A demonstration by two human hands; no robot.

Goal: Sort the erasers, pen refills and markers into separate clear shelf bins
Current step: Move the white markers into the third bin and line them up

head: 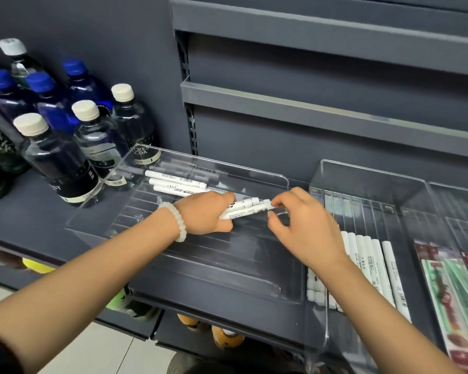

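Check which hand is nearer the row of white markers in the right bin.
Right. The right hand is just left of that row of white markers, its wrist overlapping them. The left hand grips markers over the left bin, farther off.

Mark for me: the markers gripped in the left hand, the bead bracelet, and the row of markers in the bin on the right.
markers in left hand (243, 209): head view, on the white barrels past the knuckles.
bead bracelet (176, 221): head view, on beads across the left wrist.
row of markers (373, 263): head view, on a middle barrel.

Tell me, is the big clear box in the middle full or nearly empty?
Nearly empty: the clear box holds only three white pens at its back.
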